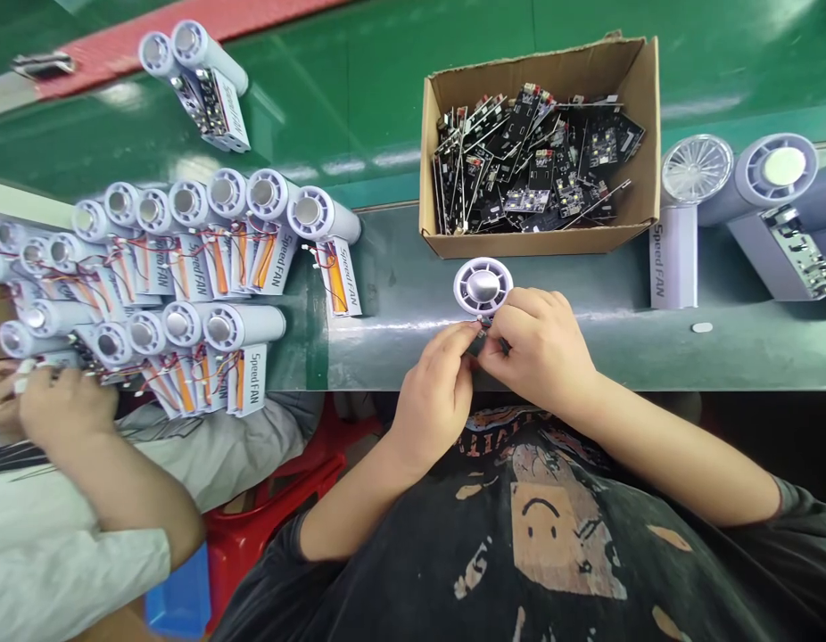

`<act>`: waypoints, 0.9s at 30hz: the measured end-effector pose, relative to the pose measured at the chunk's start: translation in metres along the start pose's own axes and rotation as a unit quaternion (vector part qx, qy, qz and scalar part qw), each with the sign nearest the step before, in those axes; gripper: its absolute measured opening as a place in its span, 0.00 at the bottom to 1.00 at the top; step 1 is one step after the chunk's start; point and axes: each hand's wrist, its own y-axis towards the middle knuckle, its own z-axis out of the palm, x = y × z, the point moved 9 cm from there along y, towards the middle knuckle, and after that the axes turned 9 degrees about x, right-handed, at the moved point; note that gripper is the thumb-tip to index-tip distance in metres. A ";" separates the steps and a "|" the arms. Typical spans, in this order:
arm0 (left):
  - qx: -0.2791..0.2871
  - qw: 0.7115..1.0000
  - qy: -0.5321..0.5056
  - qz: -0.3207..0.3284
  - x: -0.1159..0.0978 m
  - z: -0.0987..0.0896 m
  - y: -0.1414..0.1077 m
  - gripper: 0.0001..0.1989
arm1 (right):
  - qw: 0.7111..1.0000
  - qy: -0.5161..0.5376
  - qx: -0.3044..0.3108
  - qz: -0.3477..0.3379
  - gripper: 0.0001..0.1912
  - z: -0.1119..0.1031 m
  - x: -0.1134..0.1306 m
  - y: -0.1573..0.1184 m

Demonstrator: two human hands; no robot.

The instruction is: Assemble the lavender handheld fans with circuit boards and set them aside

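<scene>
A light purple handheld fan [483, 284] stands at the bench's near edge, its round grille and silver hub facing up. Just below its head, my left hand [440, 388] and my right hand [537, 343] meet with fingers closed. Between the fingertips shows a bit of a small dark piece [477, 342], which looks like a circuit board. My left fingers pinch at it beside a tiny pale connector. My right thumb and curled fingers press together there, and what they grip is hidden. The fan's handle is mostly covered by my hands.
A cardboard box [540, 245] of black circuit boards stands behind my hands. Rows of fans [252, 325] with loose wires and orange strips fill the left, near a co-worker's hands [69, 406]. More fans [778, 169] and a small white piece [702, 327] lie right.
</scene>
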 end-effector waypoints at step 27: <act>0.024 0.993 -0.090 0.071 0.006 -0.001 -0.010 0.17 | 0.902 0.422 0.015 0.088 0.09 -0.009 -0.065 -0.012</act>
